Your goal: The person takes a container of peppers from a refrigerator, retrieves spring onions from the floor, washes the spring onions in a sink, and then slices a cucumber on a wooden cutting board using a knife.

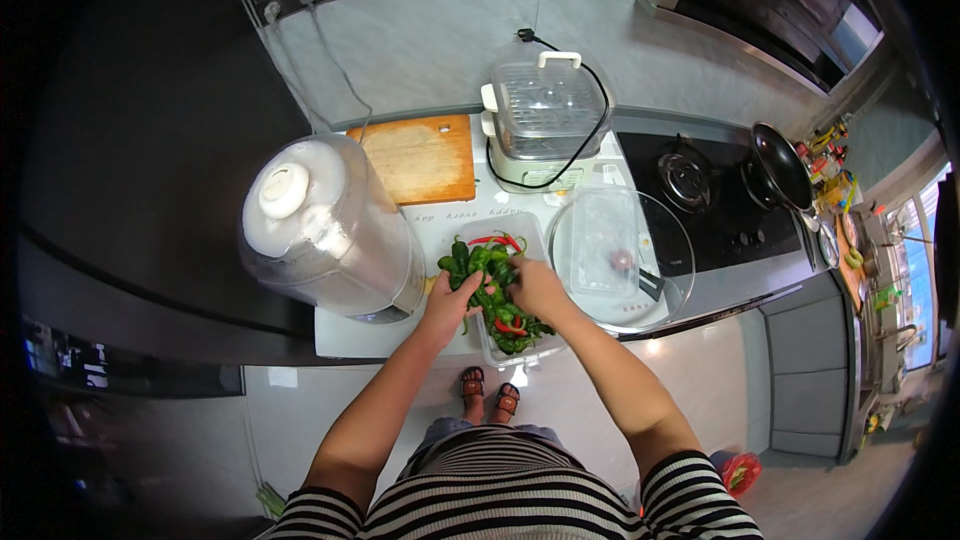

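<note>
A clear plastic container (538,228) full of green and red peppers (501,303) lies at the counter's front edge, in the middle of the view. My left hand (452,304) is at its left side, thumb and fingers closed around some green peppers. From the right, my right hand (537,288) reaches in among the peppers with bent fingers. Its fingertips are partly hidden, so I cannot tell whether it grips one. Right of the container, a large clear round lid or bowl (691,255) surrounds a translucent rectangular box (604,240), with a dark handle (651,285) beside it.
A large clear appliance with a white cap (283,190) stands close on the left. Behind are a wooden cutting board (420,157) and a food steamer (544,165) with a black cord. A gas hob (712,240) with a black wok (781,165) is on the right.
</note>
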`<state>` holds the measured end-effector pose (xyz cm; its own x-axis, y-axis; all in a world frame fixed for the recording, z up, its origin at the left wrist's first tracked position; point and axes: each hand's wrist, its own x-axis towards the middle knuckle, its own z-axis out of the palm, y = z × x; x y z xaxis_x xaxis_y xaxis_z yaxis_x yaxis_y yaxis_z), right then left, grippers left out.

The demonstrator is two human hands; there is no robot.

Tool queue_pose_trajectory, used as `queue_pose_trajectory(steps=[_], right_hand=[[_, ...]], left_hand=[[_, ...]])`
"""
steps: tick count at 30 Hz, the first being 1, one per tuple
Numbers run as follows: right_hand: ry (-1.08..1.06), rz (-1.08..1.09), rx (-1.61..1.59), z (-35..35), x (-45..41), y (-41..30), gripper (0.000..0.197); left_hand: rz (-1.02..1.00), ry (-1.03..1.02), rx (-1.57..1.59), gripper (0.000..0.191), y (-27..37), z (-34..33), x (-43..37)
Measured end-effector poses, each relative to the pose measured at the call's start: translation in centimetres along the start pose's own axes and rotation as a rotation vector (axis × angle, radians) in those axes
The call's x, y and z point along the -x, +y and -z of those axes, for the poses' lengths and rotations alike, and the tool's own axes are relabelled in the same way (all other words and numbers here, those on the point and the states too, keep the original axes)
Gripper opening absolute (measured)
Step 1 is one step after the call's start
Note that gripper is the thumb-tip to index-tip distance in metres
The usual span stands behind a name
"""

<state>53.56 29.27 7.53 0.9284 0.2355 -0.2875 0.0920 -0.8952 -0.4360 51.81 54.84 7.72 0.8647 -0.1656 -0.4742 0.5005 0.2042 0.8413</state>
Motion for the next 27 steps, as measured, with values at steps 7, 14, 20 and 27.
queue_pose_trajectory(steps=[7,14,20,27], right_hand=[[-0.055,-0.134,-1.122,4.0,0.5,4.9,0.056],[-0.126,-0.122,-1.285,2.3,2.1,8.0,0.047],[-0.03,-0.209,-1.313,2.8,4.0,7.3,0.047],[-0.021,-0.153,-1.269,2.5,4.1,2.9,0.038]], left_hand=[[0.002,0.005,0.002,0.039,-0.1,-0.7,-0.2],[-0.022,-0.075,0.027,0.043,0.3,-0.9,-0.3],[-0.015,-0.165,0.059,0.039,0.4,-2.6,-0.7],[-0.144,-0.207,0.064,0.052,-1.7,-3.4,-2.8]])
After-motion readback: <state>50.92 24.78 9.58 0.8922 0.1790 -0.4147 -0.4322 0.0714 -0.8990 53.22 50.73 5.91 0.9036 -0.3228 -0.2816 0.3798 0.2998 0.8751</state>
